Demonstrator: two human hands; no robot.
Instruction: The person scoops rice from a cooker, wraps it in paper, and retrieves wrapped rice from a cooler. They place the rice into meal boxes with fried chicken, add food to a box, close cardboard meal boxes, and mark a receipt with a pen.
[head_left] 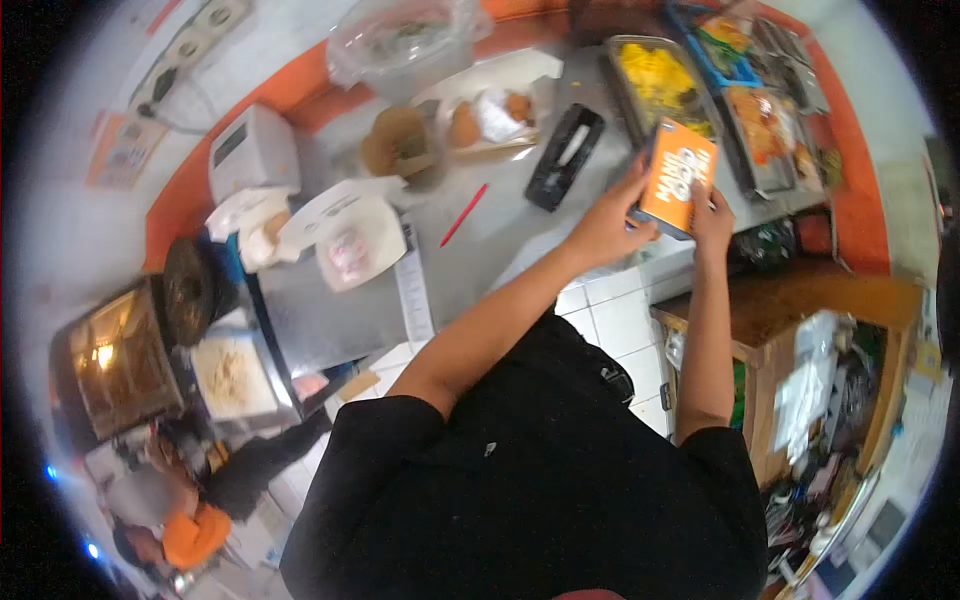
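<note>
An orange and dark box (680,178) with white lettering is held tilted above the front edge of the metal counter (500,250). My left hand (612,218) grips its left side, fingers wrapped round the edge. On the box's right side, my right hand (712,218) is closed with the fingers pressed against it. Left of the hands, a black long object (565,158) lies on the counter. Behind the box stands a metal tray (665,80) with yellow food.
Open food boxes (360,240) (495,115), a brown paper container (398,145), a red pen (464,215) and a white printer-like device (253,150) are on the counter. A wooden cabinet (770,340) stands at the right. Another person (195,535) is at lower left.
</note>
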